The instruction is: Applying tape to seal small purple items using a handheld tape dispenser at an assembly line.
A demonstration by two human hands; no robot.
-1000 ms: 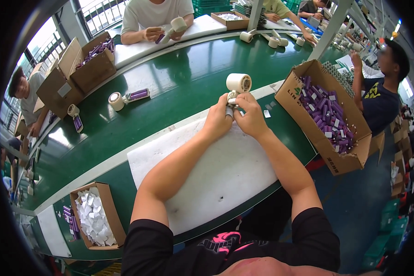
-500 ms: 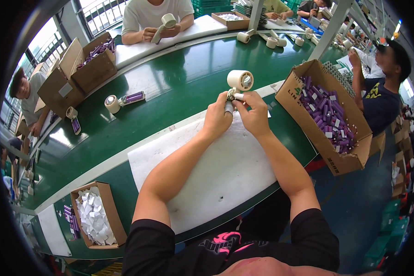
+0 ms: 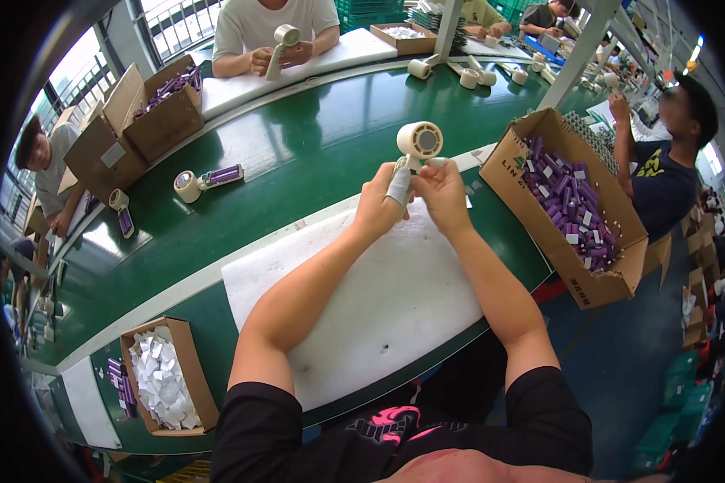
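A cream handheld fan (image 3: 412, 138) with a round head is held up beyond the far edge of the white foam sheet (image 3: 379, 298). My left hand (image 3: 379, 203) is closed around its handle, just below the head. My right hand (image 3: 445, 196) is closed too, its thumb and fingertips pinched against the handle beside the left fingers. What those right fingertips hold, if anything, is hidden. White wraps cover some fingertips on both hands. The fan's round opening, with a grey centre, faces toward me and to the right.
At right stands a carton (image 3: 518, 199) of purple cylindrical cells. A smaller carton (image 3: 189, 370) of white slips sits at lower left, beside more purple cells (image 3: 121, 386). Fan units, one an open fan (image 3: 188, 186), lie on the green belt (image 3: 298, 133). Co-workers sit across and at right.
The fan head has turned to face me more, and my fingers have shifted on the handle. Fans on the belt have moved slightly left. The co-worker opposite holds a fan more upright.
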